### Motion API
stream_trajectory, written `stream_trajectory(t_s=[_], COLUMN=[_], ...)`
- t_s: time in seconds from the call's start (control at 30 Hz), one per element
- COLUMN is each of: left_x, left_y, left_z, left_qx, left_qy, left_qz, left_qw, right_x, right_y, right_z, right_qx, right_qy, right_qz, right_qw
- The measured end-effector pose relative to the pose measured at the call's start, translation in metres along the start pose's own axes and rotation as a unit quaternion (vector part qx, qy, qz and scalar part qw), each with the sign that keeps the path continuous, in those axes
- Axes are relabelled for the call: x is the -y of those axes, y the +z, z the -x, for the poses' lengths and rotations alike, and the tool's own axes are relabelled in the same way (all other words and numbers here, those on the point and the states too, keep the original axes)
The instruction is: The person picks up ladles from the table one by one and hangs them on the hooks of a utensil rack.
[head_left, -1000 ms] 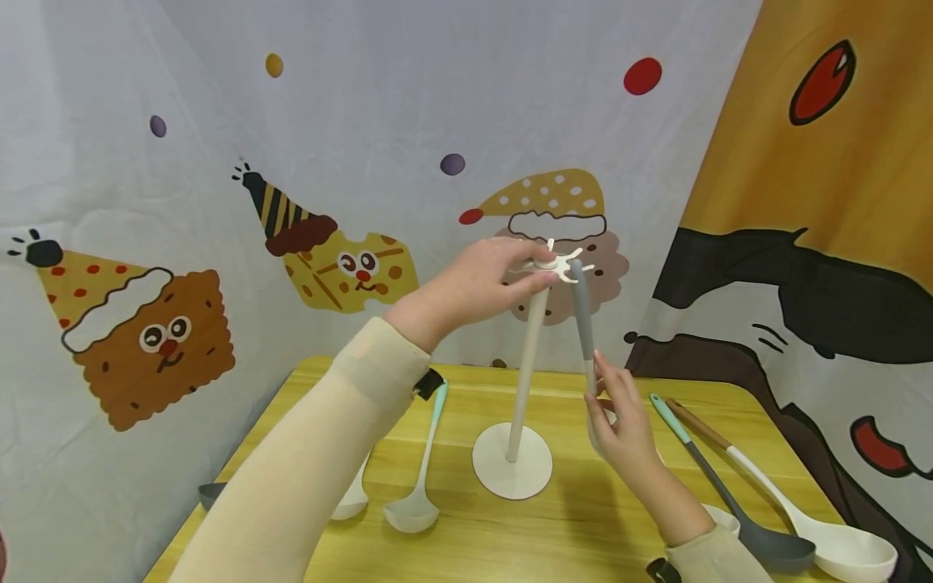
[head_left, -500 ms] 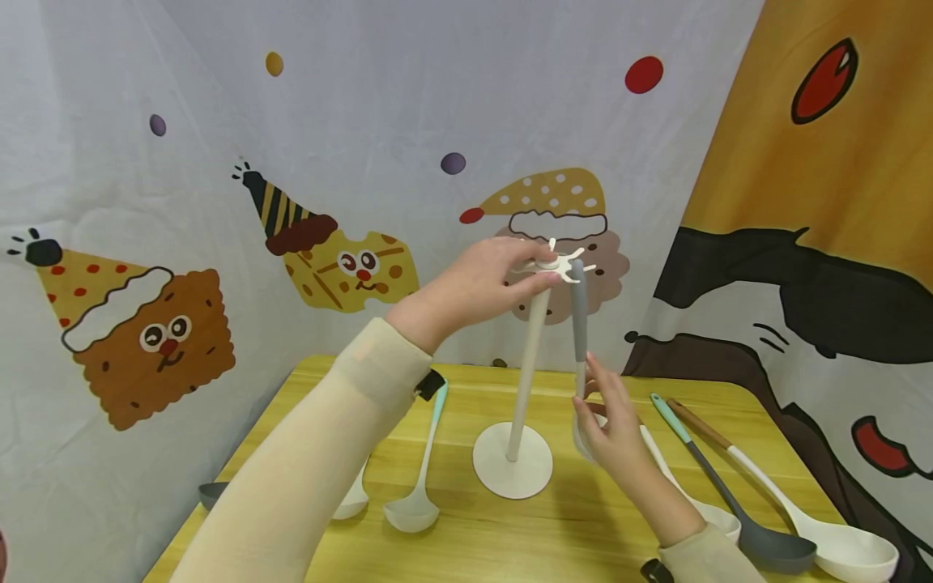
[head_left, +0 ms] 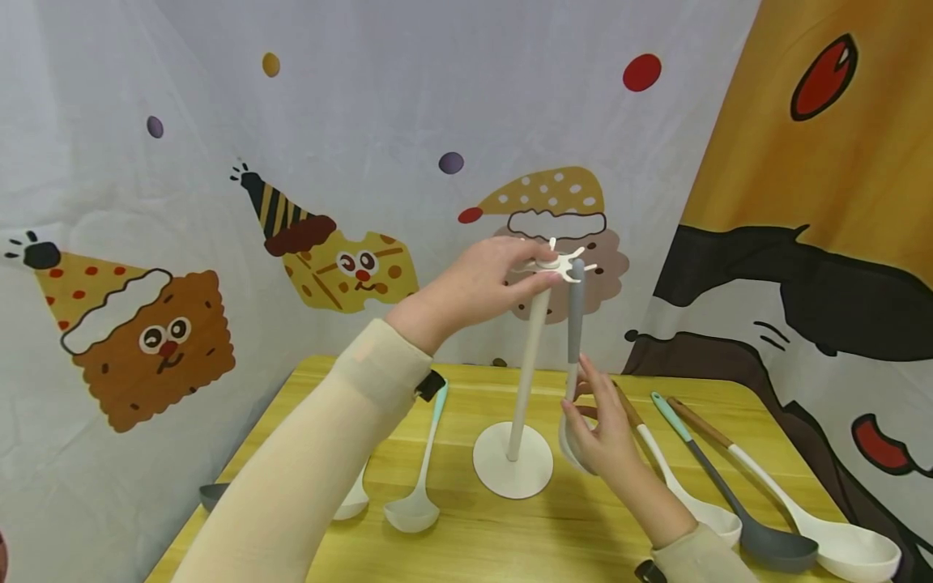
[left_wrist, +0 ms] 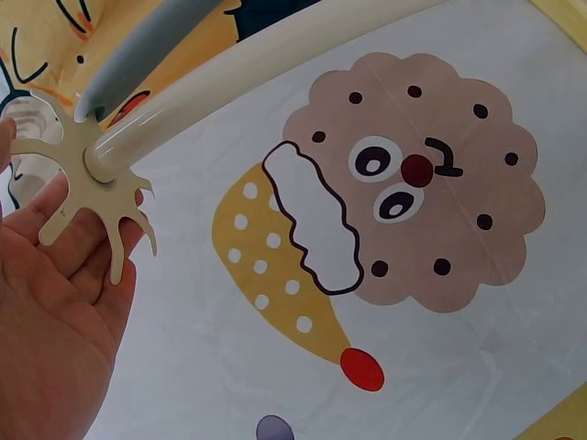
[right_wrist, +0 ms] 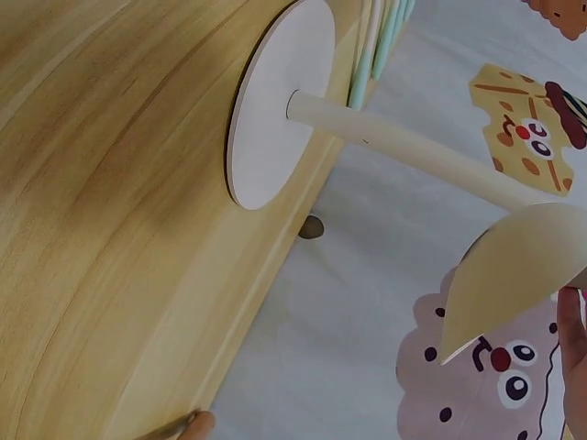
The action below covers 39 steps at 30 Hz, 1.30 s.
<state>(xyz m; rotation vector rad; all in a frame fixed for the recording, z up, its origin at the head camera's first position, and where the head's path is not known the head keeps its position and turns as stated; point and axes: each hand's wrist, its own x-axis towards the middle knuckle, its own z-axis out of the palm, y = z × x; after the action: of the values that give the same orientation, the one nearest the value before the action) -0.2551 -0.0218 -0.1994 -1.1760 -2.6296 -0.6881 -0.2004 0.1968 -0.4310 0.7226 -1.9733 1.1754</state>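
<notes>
A cream stand (head_left: 526, 368) rises from a round base (head_left: 513, 472) on the yellow table (head_left: 466, 542). My left hand (head_left: 481, 285) pinches the star-shaped hook crown (head_left: 557, 263) at its top. In the left wrist view that crown (left_wrist: 87, 188) lies against my fingers (left_wrist: 64, 275). A ladle with a grey handle (head_left: 576, 312) hangs from one hook, close beside the pole. My right hand (head_left: 601, 433) holds its lower stem and pale bowl (head_left: 571, 441) between thumb and fingers. The right wrist view shows the bowl (right_wrist: 514, 275), the pole (right_wrist: 413, 147) and the base (right_wrist: 275, 101).
Left of the base lie a mint-handled ladle (head_left: 417, 506), a white spoon (head_left: 351, 502) and a grey utensil (head_left: 211, 492). On the right lie a wood-handled white spoon (head_left: 692, 506), a dark grey ladle (head_left: 773, 546) and a large white ladle (head_left: 853, 555). Printed cloth walls stand close behind.
The grey-handled ladle has swung in to hang straighter beside the pole. My right hand moved left and a little down with it. The left hand stayed on the crown.
</notes>
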Motion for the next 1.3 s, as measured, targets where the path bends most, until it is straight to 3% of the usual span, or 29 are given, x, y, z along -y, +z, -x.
stream_trajectory(t_s=[0.8,1.3], left_x=[-0.001,0.003], left_y=[0.001,0.0], left_z=[-0.001,0.0], left_qx=[0.005,0.0], left_qy=[0.004,0.01], left_qz=[-0.002,0.002], left_qw=[1.0,1.0], right_x=[-0.005,-0.018], right_y=[-0.005,-0.023], right_z=[0.005,0.013], right_qx=[0.035,0.054], right_qy=[0.026,0.06], right_qz=[0.024,0.05], right_qw=[0.999,0.996])
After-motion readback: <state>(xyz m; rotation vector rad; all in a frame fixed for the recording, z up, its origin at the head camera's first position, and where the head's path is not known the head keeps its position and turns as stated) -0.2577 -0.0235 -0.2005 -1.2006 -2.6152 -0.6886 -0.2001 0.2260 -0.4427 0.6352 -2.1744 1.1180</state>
